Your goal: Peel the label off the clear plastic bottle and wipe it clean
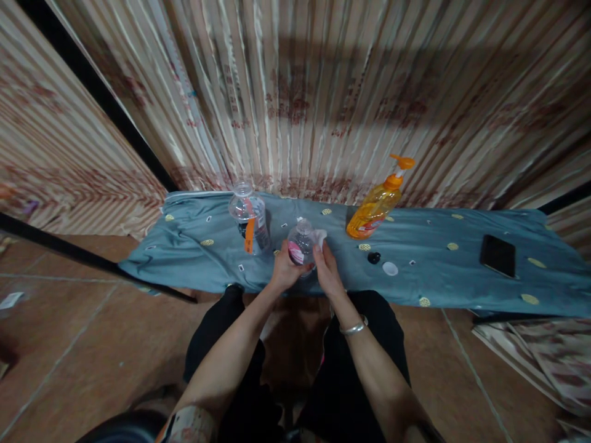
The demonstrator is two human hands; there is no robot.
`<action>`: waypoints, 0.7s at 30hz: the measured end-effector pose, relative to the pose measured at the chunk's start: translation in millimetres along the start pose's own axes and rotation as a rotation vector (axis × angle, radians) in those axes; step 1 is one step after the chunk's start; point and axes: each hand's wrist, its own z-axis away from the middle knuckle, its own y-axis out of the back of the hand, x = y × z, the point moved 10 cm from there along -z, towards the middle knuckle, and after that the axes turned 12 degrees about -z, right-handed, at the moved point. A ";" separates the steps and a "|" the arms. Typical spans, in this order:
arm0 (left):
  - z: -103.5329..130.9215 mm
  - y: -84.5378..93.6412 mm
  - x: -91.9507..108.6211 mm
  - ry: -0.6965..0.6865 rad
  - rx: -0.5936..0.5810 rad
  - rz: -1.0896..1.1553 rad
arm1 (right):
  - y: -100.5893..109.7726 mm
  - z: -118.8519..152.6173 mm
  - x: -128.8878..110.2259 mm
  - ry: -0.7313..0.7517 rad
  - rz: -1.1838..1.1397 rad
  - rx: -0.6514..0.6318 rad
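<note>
A small clear plastic bottle (302,235) with a pink and white label stands near the front edge of the cloth-covered bench, its mouth uncapped. My left hand (287,271) is wrapped round its lower left side. On the other side, my right hand (327,267) presses a white tissue (319,236) against the bottle; its fingers are partly hidden. To the left stands a larger clear bottle (253,221) with an orange strip on it, also uncapped. A pump bottle (375,209) of orange liquid is at the back right.
On the blue-green cloth (295,206) to the right lie a black cap (373,258), a white cap (390,268) and a dark phone (497,255). A pleated curtain (314,104) hangs behind the bench. Black poles (99,92) slant in at the left.
</note>
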 end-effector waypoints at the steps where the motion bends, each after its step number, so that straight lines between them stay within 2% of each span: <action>1: 0.3 -0.3 1.2 -0.006 -0.004 0.005 | 2.5 6.6 -1.5 0.010 0.019 0.027; 6: 2.7 -1.4 4.1 -0.019 -0.014 0.014 | -7.5 36.2 -41.2 0.240 0.183 0.026; 10: 4.6 -3.1 5.0 -0.044 -0.025 0.011 | -10.8 24.8 -57.3 0.294 0.228 -0.008; 13: 5.0 -4.6 3.7 -0.048 -0.040 -0.002 | -10.6 -1.4 -59.1 0.291 0.189 -0.088; 17: 4.5 -3.7 0.7 -0.027 -0.040 -0.031 | -15.7 -26.0 -48.8 0.195 0.108 -0.203; 19: 4.7 -3.7 1.4 -0.029 -0.041 -0.041 | -16.1 -24.5 -44.3 0.184 0.100 -0.186; 21: 5.2 -4.8 3.0 -0.039 -0.043 -0.046 | -12.6 -14.8 -36.3 0.189 0.121 -0.109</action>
